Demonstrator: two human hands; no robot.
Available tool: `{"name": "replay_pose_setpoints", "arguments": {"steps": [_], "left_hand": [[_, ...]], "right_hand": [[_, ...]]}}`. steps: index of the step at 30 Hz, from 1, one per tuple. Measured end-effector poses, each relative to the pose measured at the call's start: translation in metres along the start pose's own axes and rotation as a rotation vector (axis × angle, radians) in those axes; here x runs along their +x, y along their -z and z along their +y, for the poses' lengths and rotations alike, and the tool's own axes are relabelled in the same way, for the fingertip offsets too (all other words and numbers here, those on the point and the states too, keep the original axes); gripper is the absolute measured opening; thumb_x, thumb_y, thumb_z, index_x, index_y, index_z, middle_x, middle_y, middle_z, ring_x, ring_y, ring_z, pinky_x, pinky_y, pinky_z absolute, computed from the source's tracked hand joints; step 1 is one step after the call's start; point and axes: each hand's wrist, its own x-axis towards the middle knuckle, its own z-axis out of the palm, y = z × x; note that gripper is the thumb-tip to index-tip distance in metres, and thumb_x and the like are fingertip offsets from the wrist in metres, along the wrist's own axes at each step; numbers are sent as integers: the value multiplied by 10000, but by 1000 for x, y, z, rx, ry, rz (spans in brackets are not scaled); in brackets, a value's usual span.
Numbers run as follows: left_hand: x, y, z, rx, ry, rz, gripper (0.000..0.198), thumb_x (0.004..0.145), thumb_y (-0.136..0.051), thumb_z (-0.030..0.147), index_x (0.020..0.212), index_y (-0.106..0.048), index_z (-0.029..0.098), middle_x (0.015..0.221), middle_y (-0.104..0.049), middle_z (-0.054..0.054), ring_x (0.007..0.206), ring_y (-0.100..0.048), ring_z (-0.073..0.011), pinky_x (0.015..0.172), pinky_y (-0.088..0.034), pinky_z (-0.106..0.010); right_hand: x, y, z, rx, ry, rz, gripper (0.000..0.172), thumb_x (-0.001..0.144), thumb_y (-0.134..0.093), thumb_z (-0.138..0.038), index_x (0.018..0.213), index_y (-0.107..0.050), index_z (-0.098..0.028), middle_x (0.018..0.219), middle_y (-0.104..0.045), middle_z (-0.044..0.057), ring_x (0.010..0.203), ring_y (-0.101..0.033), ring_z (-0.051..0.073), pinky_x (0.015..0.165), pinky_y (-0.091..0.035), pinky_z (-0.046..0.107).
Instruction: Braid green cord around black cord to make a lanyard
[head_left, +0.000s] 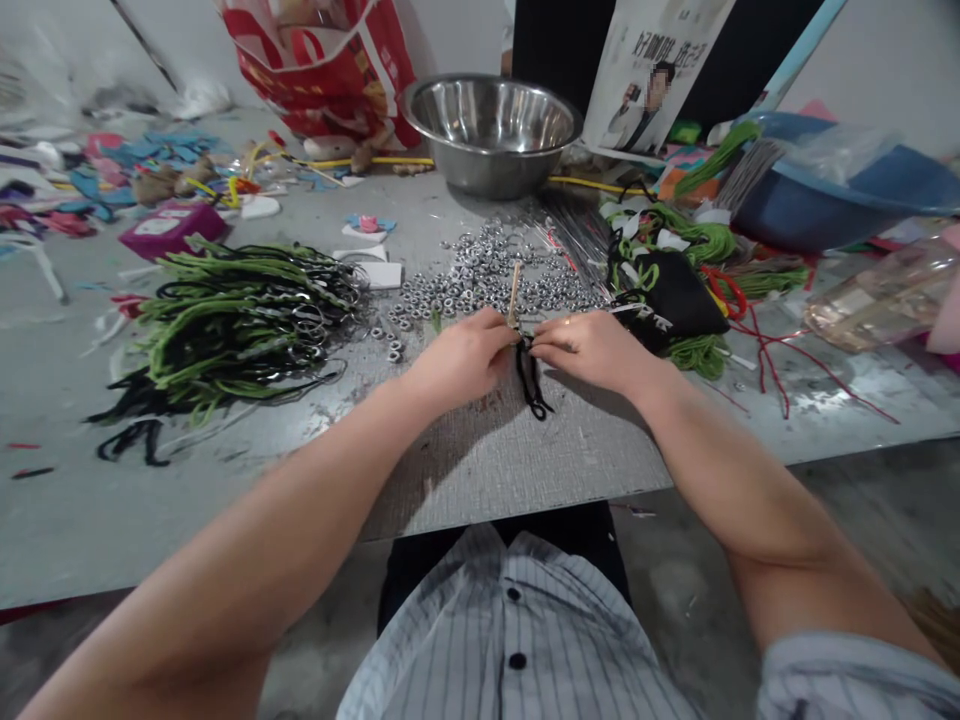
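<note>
Over the near middle of the grey table (450,470), my left hand (472,350) and my right hand (585,348) meet with fingers pinched. Between them they grip a black cord (531,375), whose looped end hangs down onto the tabletop. A thin pale wooden stick (514,290) stands up just behind my left fingertips; whether the fingers touch it I cannot tell. Small silver metal rings or nuts (480,265) lie spread in a loose heap right behind both hands. To the left rests a thick bundle of green and black cords (225,320) with metal wires or rings at its right end.
A steel bowl (491,135) and a red bag (322,90) stand at the back. Thin metal rods (574,240), green cord hanks (705,240), a black pouch (679,300), a blue basin (832,190) and a clear bottle (885,290) crowd the right. A purple box (172,228) sits left.
</note>
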Motion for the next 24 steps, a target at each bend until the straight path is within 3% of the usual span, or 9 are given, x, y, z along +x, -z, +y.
{"name": "replay_pose_setpoints", "arguments": {"steps": [4,11,13,17,19,24], "left_hand": [[-1,-13,1,-58,-92,-41,332,834,-404,118,1035,-667,147,1056,-635,-97,950,-629,-183,851,-507,-304],[-2,-5,11,25,10,-207,358,884,-379,213,1144,-624,186,1158,-635,-69,977,-637,-200,849,-504,-310],[-3,-2,14,53,43,-272,392,901,-373,285,1222,-583,201,1267,-580,-79,973,-645,-218,839,-506,-328],[-6,5,8,-20,4,-399,506,865,-455,458,1330,-504,265,1510,-323,-76,1172,-558,-258,978,-431,-339],[-6,9,3,-100,-35,-478,511,836,-487,529,1291,-546,305,1557,-218,-45,1272,-472,-266,1039,-374,-339],[-3,19,-1,-155,-35,-577,407,848,-489,488,1201,-619,333,1580,-103,3,1365,-347,-243,1082,-311,-320]], "right_hand": [[0,-5,4,14,38,-80,293,890,-513,-328,1083,-699,-210,1193,-660,74,1148,-587,217,978,-442,379],[0,-4,4,-4,29,-188,369,890,-496,-358,1218,-617,-241,1344,-546,70,1236,-515,233,1048,-385,405],[0,-3,2,-4,14,-215,364,885,-503,-359,1213,-620,-252,1371,-518,65,1264,-486,241,1065,-363,413],[-2,3,1,60,-45,-293,312,872,-519,-385,1125,-675,-291,1406,-477,30,1311,-430,241,1073,-349,412],[-3,7,0,112,-66,-328,288,868,-517,-403,1037,-719,-285,1419,-458,22,1332,-399,238,1067,-356,403],[-5,15,-3,152,-65,-392,317,874,-505,-403,764,-759,-249,1426,-442,12,1378,-314,241,1067,-347,417]]}}
